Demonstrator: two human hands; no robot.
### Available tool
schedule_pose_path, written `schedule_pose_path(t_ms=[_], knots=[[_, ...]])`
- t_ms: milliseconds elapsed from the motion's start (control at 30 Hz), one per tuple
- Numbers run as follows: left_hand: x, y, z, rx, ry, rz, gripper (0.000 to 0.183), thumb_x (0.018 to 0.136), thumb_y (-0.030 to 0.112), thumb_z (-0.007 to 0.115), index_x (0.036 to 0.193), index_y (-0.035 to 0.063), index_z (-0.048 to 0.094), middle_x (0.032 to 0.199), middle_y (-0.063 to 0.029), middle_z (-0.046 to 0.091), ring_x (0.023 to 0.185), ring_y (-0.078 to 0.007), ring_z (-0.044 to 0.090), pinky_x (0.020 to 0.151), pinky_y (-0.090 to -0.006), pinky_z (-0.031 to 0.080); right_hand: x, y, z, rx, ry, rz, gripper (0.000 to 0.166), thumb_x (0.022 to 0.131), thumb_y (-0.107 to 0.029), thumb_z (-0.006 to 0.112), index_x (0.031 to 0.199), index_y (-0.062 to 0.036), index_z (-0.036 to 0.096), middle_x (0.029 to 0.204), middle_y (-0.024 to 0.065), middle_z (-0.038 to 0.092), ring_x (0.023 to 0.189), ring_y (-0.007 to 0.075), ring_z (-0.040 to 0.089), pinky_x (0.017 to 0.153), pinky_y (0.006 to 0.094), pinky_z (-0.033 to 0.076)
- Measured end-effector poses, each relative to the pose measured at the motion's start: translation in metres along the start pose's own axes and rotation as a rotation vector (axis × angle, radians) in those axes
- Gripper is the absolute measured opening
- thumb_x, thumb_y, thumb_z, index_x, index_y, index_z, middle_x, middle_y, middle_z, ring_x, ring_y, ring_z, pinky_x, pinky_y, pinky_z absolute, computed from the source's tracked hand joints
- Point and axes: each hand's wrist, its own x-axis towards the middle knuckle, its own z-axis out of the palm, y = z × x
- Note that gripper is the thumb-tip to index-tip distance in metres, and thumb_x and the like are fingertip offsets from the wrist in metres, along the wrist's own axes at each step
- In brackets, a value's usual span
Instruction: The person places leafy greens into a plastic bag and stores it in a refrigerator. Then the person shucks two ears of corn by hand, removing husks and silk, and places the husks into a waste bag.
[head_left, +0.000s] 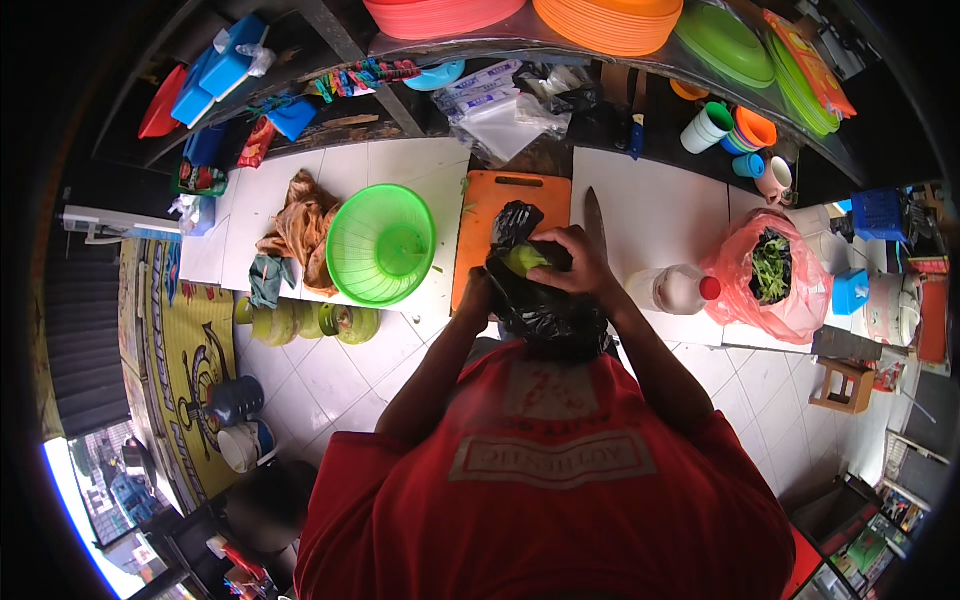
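Note:
A black plastic bag is in front of my body, over the near end of an orange cutting board. My left hand grips the bag's left side. My right hand has its thumb and fingers around a pale green vegetable at the bag's mouth; its exact kind is unclear, and the bag hides the rest. Right of the board lies a knife, its near end hidden by my right hand. On the left, a bright green plastic basket stands on the white tiled counter.
Brown crumpled cloth lies left of the basket. To the right are a plastic jug with a red cap and a pink bag holding chopped greens. Stacked plates fill the overhead shelf. Green gas cylinders stand beneath the counter.

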Motion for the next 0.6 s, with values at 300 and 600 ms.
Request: schedule_pose_path(t_ms=[300,600], knots=[[-0.041,0.087,0.028,0.579,-0.128,0.846,0.042,0.079,0.002,0.055,0.12,0.0041,0.044,0.12,-0.0127,0.049,0.104,-0.0306,0.049,0.091,-0.0424,0.038,0.023,-0.01,0.031,0.407,0.092,0.449,0.045,0.077,-0.023,0.075,0.114,-0.0043,0.057,0.109,0.0085,0.06,0.104,0.0179,0.054,0.09,0.0305,0.042],[-0.005,0.126,0.038,1.166,-0.192,0.877,0.068,0.065,0.014,0.078,0.123,0.0078,0.045,0.11,-0.0148,0.058,0.104,-0.0367,0.056,0.088,-0.0427,0.045,0.035,0.022,0.029,0.751,0.069,0.468,0.029,0.085,-0.017,0.067,0.109,-0.0047,0.055,0.111,0.0042,0.056,0.103,0.0129,0.053,0.091,0.0281,0.042]])
